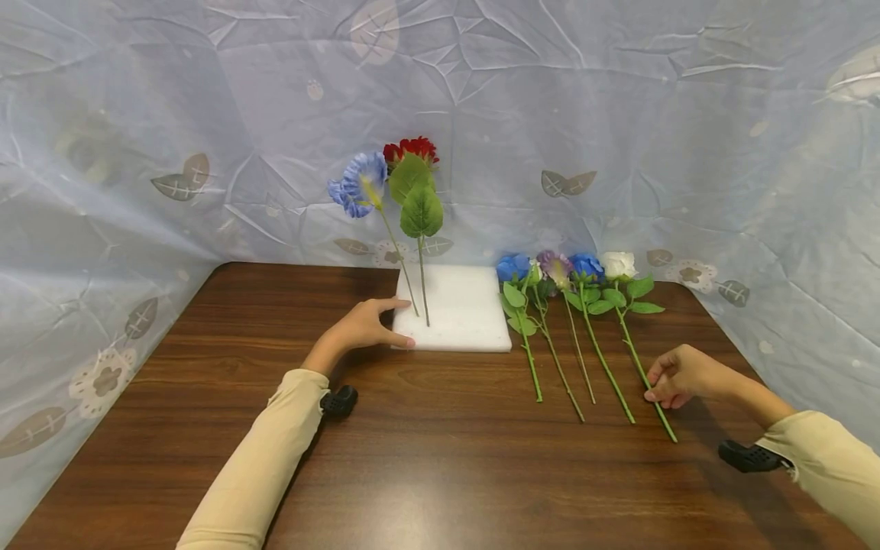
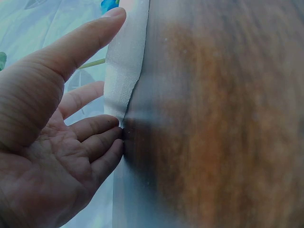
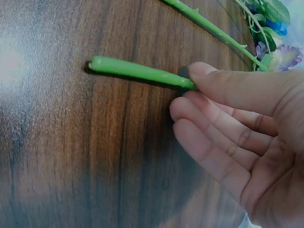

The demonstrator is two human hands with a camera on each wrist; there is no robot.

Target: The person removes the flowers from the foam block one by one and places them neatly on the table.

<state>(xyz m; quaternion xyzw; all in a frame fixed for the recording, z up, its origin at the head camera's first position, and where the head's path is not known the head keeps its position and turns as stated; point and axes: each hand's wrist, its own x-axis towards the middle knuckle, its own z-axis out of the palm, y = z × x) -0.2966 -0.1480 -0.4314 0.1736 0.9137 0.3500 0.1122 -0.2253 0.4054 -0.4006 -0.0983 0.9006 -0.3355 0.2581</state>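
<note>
At the foam block's left edge, left hand spread open; right hand pinching the white rose's stem.

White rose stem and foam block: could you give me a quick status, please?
Left hand rests open against foam block. Right hand pinches white rose stem, flat on table. Nothing in the way.

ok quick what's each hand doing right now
Left hand: open, fingers resting against the foam block.
Right hand: pinching the white flower's stem on the table.
</note>
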